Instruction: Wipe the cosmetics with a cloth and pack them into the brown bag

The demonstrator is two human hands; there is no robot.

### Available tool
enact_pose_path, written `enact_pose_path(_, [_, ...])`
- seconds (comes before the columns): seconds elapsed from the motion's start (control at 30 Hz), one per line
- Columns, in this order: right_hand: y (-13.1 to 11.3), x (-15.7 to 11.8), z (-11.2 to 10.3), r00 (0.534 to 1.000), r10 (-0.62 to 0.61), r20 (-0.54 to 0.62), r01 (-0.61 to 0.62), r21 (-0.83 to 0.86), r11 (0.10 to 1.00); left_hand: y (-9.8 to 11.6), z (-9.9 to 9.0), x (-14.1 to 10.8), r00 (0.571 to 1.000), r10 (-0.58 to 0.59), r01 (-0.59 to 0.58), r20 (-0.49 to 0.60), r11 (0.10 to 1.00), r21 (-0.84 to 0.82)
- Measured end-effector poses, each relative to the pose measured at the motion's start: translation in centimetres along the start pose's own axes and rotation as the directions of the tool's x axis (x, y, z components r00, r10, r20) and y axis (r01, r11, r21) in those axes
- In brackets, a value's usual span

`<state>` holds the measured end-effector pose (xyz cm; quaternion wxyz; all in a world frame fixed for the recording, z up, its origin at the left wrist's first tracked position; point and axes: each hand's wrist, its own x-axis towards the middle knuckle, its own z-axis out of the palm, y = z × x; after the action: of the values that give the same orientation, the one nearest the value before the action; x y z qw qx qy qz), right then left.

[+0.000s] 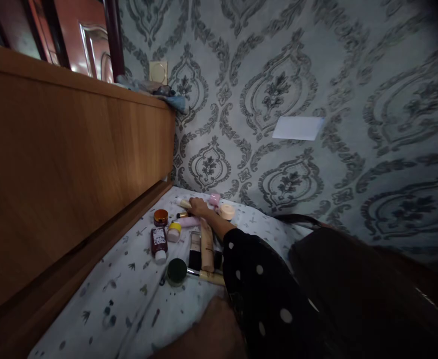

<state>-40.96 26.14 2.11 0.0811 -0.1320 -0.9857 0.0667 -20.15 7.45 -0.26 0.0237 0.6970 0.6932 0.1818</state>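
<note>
1. The right hand [199,206] reaches to the far side of a loose group of cosmetics. Its fingers are bent downward, close together, at a small cream-coloured tube [185,204]; whether they pinch it or only touch it, I cannot tell.

2. The left hand [219,324] is low in the foreground, near a pale-handled brush with a silvery ferrule [212,277]. It is dark and blurred, so I cannot tell how its fingers stand or whether they hold anything.

3. The cream-coloured tube lies on a white cloth printed with small plants [102,294], near the patterned wall. In my judgement it is the one piece being handled now.

4. Left of and below it, the others lie free of both hands: an amber jar with a shiny lid [161,217], a dark red bottle with a white cap [159,243], a small pale jar with a yellow band [174,232] and a round dark green jar [177,272].

5. Under the right forearm, a long beige tube [207,247] lies beside a flat black case with a clear window [195,249]. A pink squarish container [215,199] and a peach-coloured round jar [226,212] lie just beyond the wrist.

6. As to progress, I judge the handling partway: the pieces are spread out, close together but in no clear rows, and most are untouched.
</note>
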Motion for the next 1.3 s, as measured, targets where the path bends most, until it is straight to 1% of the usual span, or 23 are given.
enact_pose_path(0.07, [-0.2,-0.5,-0.6,0.999,0.007,-0.037,-0.004,0.072,0.997,0.1,0.1,-0.1,0.999,-0.027,0.026,0.022,0.999,0.030])
enact_pose_path(0.17, [-0.4,-2.3,-2.0,0.994,0.024,-0.107,-0.004,0.188,0.982,0.3,0.1,-0.5,0.996,-0.018,0.010,0.090,0.996,0.084])
enact_pose_path(0.2, [-0.4,-3.3,-2.6,0.991,0.029,-0.129,0.001,0.229,0.974,0.3,0.1,-0.6,0.996,-0.025,0.019,0.086,0.997,0.078])
enact_pose_path(0.23, [-0.4,-4.6,-3.2,0.988,0.033,-0.150,0.009,0.271,0.962,0.3,0.1,-0.8,0.997,-0.048,0.046,0.059,0.998,0.040])
enact_pose_path(0.33, [-0.4,-10.0,-4.7,0.976,0.041,-0.216,0.049,0.397,0.917,0.1,-0.1,-1.0,0.984,-0.161,0.144,-0.072,0.969,-0.201])
enact_pose_path(0.37, [-0.5,-12.3,-5.1,0.969,0.048,-0.243,0.063,0.431,0.900,-0.1,-0.2,-1.1,0.977,-0.185,0.150,-0.106,0.949,-0.277])
enact_pose_path(0.43, [-0.6,-17.3,-5.6,0.951,0.081,-0.299,0.077,0.481,0.873,-0.6,-0.2,-1.0,0.960,-0.224,0.149,-0.166,0.916,-0.373])
enact_pose_path(0.53, [-0.9,-24.9,-5.8,0.912,0.185,-0.367,0.048,0.543,0.838,-1.3,-0.4,-0.8,0.911,-0.306,0.123,-0.277,0.842,-0.525])
enact_pose_path(0.6, [-1.0,-29.3,-5.6,0.880,0.253,-0.402,0.049,0.608,0.793,-1.5,-0.9,-0.8,0.867,-0.370,0.100,-0.334,0.786,-0.611])
enact_pose_path(0.63, [-1.0,-31.2,-5.5,0.874,0.271,-0.402,0.050,0.631,0.774,-1.4,-1.2,-0.8,0.842,-0.405,0.093,-0.356,0.759,-0.644])
enact_pose_path(0.7, [-1.0,-34.1,-5.1,0.883,0.282,-0.376,0.037,0.654,0.756,-0.9,-1.9,-1.2,0.789,-0.465,0.076,-0.401,0.722,-0.688])
enact_pose_path(0.73, [-1.1,-35.2,-4.8,0.888,0.287,-0.360,0.023,0.656,0.754,-0.5,-2.3,-1.5,0.765,-0.480,0.061,-0.430,0.718,-0.693])
enact_pose_path(0.77, [-1.1,-36.1,-4.4,0.890,0.296,-0.348,0.006,0.656,0.754,0.1,-2.7,-1.8,0.752,-0.466,0.032,-0.465,0.732,-0.681])
enact_pose_path(0.8, [-1.2,-36.7,-4.1,0.889,0.305,-0.342,-0.007,0.655,0.756,0.7,-2.9,-2.1,0.760,-0.408,-0.015,-0.505,0.767,-0.642])
enact_pose_path(0.83, [-1.2,-37.2,-3.7,0.887,0.309,-0.342,-0.011,0.654,0.756,1.3,-3.0,-2.4,0.789,-0.308,-0.072,-0.531,0.813,-0.578])
enact_pose_path(0.87, [-1.3,-37.6,-3.3,0.887,0.303,-0.348,-0.002,0.653,0.758,1.9,-3.0,-2.6,0.825,-0.179,-0.136,-0.536,0.858,-0.495])
enact_pose_path(0.9, [-1.3,-37.9,-2.9,0.888,0.287,-0.360,0.016,0.646,0.763,2.5,-2.8,-2.8,0.855,-0.048,-0.196,-0.517,0.892,-0.407])
enact_pose_path(0.93, [-1.3,-38.2,-2.6,0.888,0.263,-0.376,0.039,0.634,0.772,2.9,-2.6,-2.9,0.875,0.061,-0.245,-0.481,0.912,-0.329])
enact_pose_path(0.97, [-1.3,-38.4,-2.3,0.888,0.237,-0.394,0.062,0.614,0.787,3.3,-2.4,-2.9,0.887,0.128,-0.271,-0.444,0.922,-0.277])
enact_pose_path(1.0, [-1.2,-38.5,-2.0,0.885,0.214,-0.413,0.079,0.587,0.806,3.7,-2.2,-2.9,0.894,0.154,-0.278,-0.421,0.927,-0.252])
enact_pose_path(1.03, [-1.2,-38.7,-1.8,0.882,0.197,-0.429,0.086,0.555,0.827,3.9,-2.0,-2.9,0.899,0.153,-0.274,-0.411,0.928,-0.253])
enact_pose_path(1.13, [-1.0,-39.1,-1.5,0.868,0.163,-0.469,0.093,0.476,0.874,4.5,-2.1,-2.9,0.914,0.100,-0.243,-0.394,0.911,-0.332])
enact_pose_path(1.3, [-0.8,-39.2,-1.5,0.854,0.092,-0.511,0.148,0.410,0.900,5.1,-3.0,-3.0,0.939,0.005,-0.180,-0.344,0.860,-0.478])
